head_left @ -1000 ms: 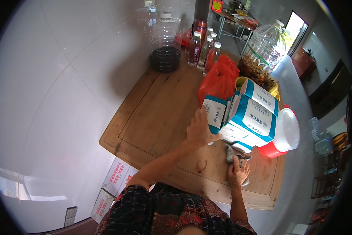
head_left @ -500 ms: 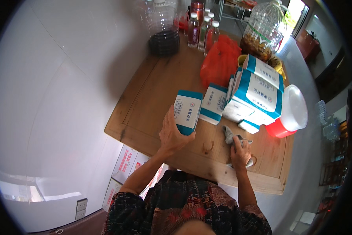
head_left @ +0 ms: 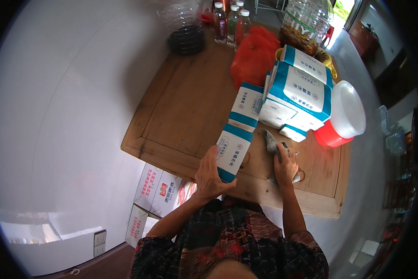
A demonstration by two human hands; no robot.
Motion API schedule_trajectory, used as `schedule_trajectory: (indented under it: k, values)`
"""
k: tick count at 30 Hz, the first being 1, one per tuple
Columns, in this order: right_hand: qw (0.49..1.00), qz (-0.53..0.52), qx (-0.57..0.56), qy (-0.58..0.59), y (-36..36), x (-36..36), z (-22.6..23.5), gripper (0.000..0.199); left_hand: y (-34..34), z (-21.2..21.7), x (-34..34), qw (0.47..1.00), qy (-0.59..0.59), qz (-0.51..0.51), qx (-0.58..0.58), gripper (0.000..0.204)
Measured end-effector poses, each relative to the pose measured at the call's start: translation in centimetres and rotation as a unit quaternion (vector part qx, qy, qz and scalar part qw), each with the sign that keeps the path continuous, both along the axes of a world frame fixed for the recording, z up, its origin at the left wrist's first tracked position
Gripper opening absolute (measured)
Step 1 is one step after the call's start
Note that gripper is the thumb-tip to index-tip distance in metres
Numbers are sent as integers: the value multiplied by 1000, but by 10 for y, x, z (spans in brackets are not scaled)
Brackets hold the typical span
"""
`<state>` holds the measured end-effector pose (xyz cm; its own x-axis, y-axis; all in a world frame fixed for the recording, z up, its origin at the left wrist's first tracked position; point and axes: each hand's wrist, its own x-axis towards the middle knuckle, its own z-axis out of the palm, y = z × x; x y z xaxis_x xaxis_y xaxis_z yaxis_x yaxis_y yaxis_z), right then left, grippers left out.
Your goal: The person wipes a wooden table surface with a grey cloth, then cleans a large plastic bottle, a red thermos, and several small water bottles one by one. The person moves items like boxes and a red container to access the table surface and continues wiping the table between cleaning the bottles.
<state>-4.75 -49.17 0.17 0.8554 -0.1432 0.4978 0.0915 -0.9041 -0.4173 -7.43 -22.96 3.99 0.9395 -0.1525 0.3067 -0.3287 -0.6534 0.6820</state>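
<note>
1. Holding box (head_left: 235, 149) in left grip (head_left: 211, 176), part-spread around its near left corner
2. Lying ahead-right of left grip, closer to it than to right grip (head_left: 286, 165), long axis slanting away rightward toward second box (head_left: 246, 102)
3. Resting right grip over cloth (head_left: 270, 140) on worktop (head_left: 185, 102); cannot tell how closed

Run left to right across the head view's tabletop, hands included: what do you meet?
Clear jug of dark liquid → left hand → white-and-teal box → right hand → white plastic container.
</note>
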Motion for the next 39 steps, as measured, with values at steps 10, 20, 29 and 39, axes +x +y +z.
schedule_trajectory:
  k: [10,20,29,39]
  values:
    - [987,126,22,-101,71,-10,35,34,-37,2,4,995,-44,-33,81,103]
    - [978,-175,-110,16,-36,-101,-1,31,-31,6,-3,981,-129,-73,129,107]
    - [970,-216,-102,53,-152,-148,-1,39,-117,23,-32,926,-137,-331,118,71]
    - [981,-129,-117,89,-295,-129,-13,38,-293,-28,-73,920,-70,-361,132,78]
